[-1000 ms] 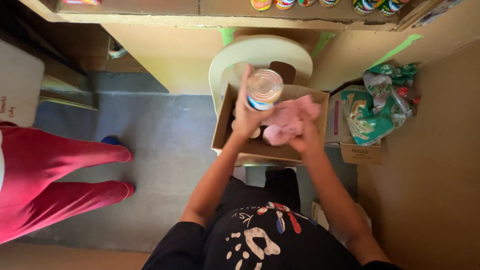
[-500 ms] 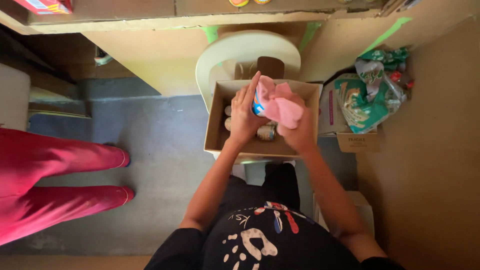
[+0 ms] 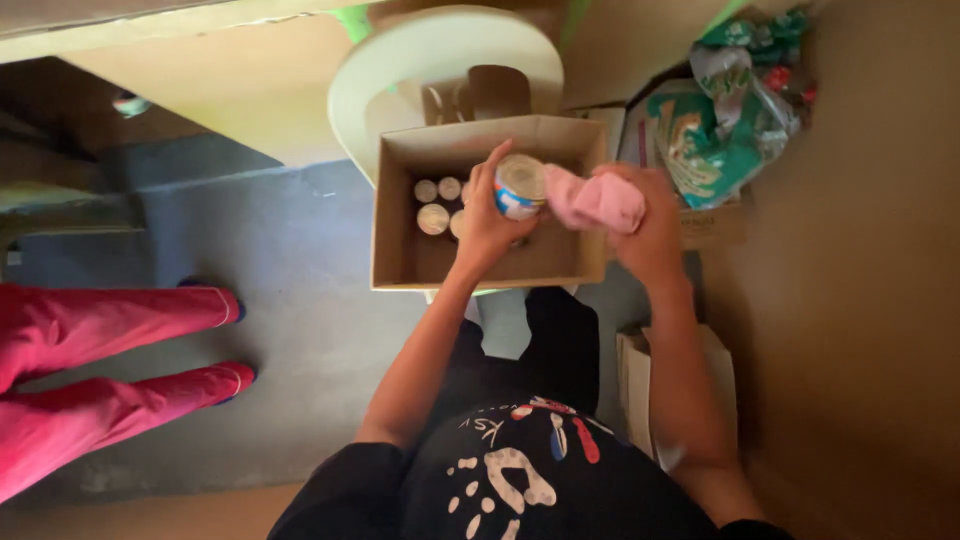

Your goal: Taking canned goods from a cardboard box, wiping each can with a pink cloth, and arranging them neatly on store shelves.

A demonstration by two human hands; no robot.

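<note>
Pink cloth (image 3: pixel 600 200) is bunched in your right hand (image 3: pixel 655 225) and pressed against the side of the can (image 3: pixel 521 187) that your left hand (image 3: pixel 490 225) grips over the cardboard box (image 3: pixel 395 225). This can looks to be mid-wipe. Four or so more cans (image 3: pixel 433 218) stand at the far left inside the box, with bare floor beside them; whether those are already wiped cannot be told from here.

Pale green stool (image 3: pixel 400 75) — open cardboard box (image 3: pixel 395 230) on top.
</note>
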